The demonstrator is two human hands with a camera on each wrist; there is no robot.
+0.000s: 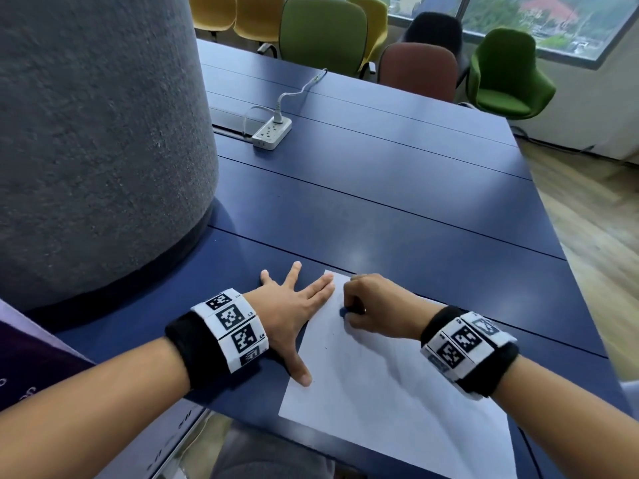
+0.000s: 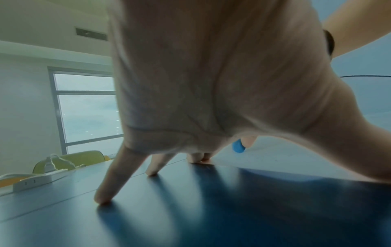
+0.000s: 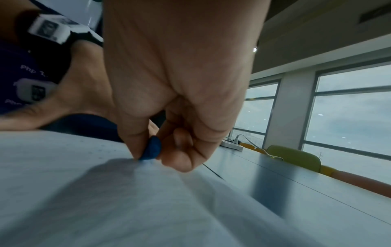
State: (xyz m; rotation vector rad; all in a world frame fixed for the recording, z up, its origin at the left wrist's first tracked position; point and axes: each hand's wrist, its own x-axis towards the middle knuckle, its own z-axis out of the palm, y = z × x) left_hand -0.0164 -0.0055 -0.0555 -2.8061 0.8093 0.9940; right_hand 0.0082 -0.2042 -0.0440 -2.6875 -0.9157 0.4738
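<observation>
Blue piece is pressing on a thin sheet, the other hand is pinning the sheet

The right hand [image 1: 377, 305] is pinching a small blue piece [image 3: 152, 148] between the thumb and curled fingers, and its tip is touching the sheet of paper [image 1: 380, 392] near the far left corner. The sheet is lying flat at the near side of the bench [image 1: 380, 209]. The left hand [image 1: 290, 312] is lying flat and spread, with the thumb and two fingertips resting on the left border of the sheet. I am judging the sheet as very light, thin and easy to slide or wrinkle, so holding it down close to the working spot is helping. The piece (eraser or crayon, I cannot tell) is looking short, so a low pinch near the tip is fitting.
</observation>
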